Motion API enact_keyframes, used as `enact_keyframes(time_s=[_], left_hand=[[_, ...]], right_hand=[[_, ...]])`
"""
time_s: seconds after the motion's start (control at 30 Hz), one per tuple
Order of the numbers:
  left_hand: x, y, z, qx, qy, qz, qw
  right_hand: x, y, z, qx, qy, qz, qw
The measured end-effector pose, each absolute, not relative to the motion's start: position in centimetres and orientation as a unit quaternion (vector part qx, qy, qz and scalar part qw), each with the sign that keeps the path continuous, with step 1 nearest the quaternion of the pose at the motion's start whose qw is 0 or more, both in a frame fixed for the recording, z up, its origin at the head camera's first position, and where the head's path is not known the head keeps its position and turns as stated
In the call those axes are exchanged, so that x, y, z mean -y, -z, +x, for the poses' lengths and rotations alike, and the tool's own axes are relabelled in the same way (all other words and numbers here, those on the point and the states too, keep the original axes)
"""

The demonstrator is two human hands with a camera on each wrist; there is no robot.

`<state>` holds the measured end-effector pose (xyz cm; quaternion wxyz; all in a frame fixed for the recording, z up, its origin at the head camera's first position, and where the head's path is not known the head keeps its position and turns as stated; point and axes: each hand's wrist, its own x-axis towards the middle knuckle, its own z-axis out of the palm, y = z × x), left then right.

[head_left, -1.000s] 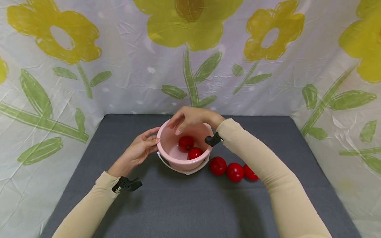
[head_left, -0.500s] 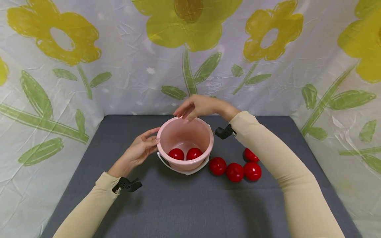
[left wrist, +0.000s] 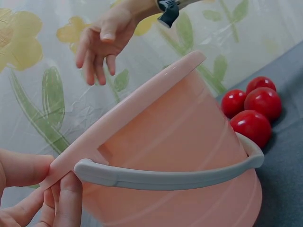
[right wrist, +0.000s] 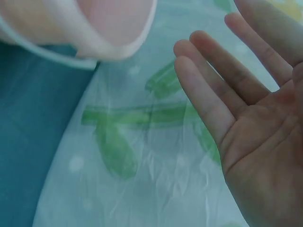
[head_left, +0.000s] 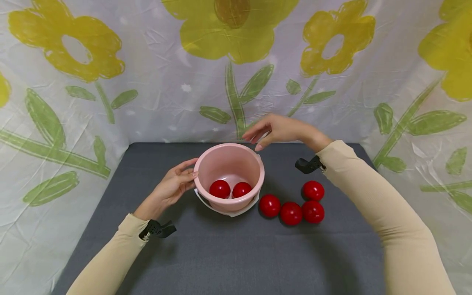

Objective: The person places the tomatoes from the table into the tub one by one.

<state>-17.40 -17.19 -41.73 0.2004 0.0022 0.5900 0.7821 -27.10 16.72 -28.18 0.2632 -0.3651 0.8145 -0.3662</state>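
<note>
A pink bucket (head_left: 232, 205) with a white handle (left wrist: 165, 179) stands on the table, its mouth tipped toward me. Inside lie two glossy, round red tomato-like things, one left (head_left: 219, 189) and one right (head_left: 241, 189). My left hand (head_left: 173, 184) pinches the bucket's left rim, thumb on one side and fingers on the other, as the left wrist view (left wrist: 33, 189) shows. Above and right of the far rim, my right hand (head_left: 278, 130) is in the air with relaxed fingers. Its palm (right wrist: 265, 137) holds nothing and is apart from the bucket.
Several more red tomato-like things lie in a cluster right of the bucket, among them a near one (head_left: 291, 213) and a far one (head_left: 313, 190). A flowered curtain (head_left: 166, 82) rises behind the dark grey tabletop (head_left: 221, 254).
My right hand has come up out of the bucket and moved right. The left red thing inside has rolled to the near left. My left hand stays at the rim.
</note>
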Motion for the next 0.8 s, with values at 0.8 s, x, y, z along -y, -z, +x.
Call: enact_keyframes(time_s=[0.8], left_hand=[[17.1, 41.8, -17.4, -0.585, -0.786, 0.002, 0.198]], right_hand=[[-28.3, 30.4, -25.1, -0.862, 0.374, -0.247, 0.237]])
